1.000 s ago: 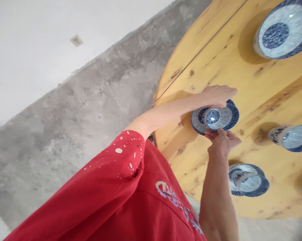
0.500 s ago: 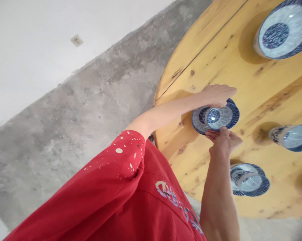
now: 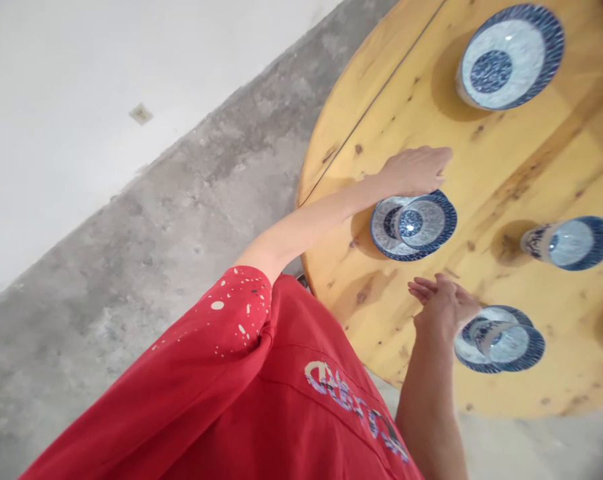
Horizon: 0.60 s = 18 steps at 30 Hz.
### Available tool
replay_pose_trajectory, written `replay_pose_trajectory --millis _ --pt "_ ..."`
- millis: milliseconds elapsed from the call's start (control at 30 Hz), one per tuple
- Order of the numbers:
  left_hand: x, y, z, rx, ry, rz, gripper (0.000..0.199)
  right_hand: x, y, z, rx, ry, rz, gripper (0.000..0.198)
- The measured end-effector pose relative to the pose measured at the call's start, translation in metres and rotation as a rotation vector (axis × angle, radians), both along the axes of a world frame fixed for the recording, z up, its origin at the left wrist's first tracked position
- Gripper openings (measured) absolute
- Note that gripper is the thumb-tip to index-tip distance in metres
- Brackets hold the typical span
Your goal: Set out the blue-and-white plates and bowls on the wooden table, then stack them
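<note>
A small blue-and-white bowl (image 3: 428, 219) stands on a matching patterned plate (image 3: 380, 241) near the table's edge. My left hand (image 3: 419, 169) is at the far side of this bowl, its fingers curled in and partly hidden from above; nothing shows in them. Whether it still touches the rim is unclear. My right hand (image 3: 441, 303) is apart from the bowl, on its near side, with the fingers stretched out and holding nothing. Close to the right wrist is another blue-and-white bowl (image 3: 514, 345) on a plate (image 3: 512, 315).
A large blue-and-white bowl (image 3: 529, 57) stands farther off on the round wooden table (image 3: 486, 153). Another small bowl (image 3: 574, 243) is at the right. Beyond the table edge are a grey concrete floor (image 3: 191, 220) and a white wall (image 3: 71, 60) with a socket (image 3: 141, 113).
My right hand has let go of the bowl and plate and drawn back toward me. My left hand has shifted slightly off the bowl's rim. The view has turned a little to the right.
</note>
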<state>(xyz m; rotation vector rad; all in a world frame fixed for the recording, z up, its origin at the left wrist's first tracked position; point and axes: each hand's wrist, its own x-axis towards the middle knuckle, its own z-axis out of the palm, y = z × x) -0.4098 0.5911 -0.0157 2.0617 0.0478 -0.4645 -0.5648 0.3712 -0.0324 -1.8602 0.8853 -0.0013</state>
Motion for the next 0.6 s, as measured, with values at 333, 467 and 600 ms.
replay_pose_trajectory --millis 333,467,600 --pt "-0.009 -0.015 0.016 0.189 -0.326 -0.281 0.027 -0.024 0.003 -0.006 0.146 -0.011 -0.051 0.038" --pt "-0.013 -0.034 0.019 0.158 -0.341 -0.305 0.028 -0.011 -0.019 -0.005 0.166 -0.055 -0.036 0.037" --pt "-0.014 -0.046 0.020 0.163 -0.314 -0.316 0.029 0.019 -0.047 -0.005 0.227 -0.099 -0.082 0.025"
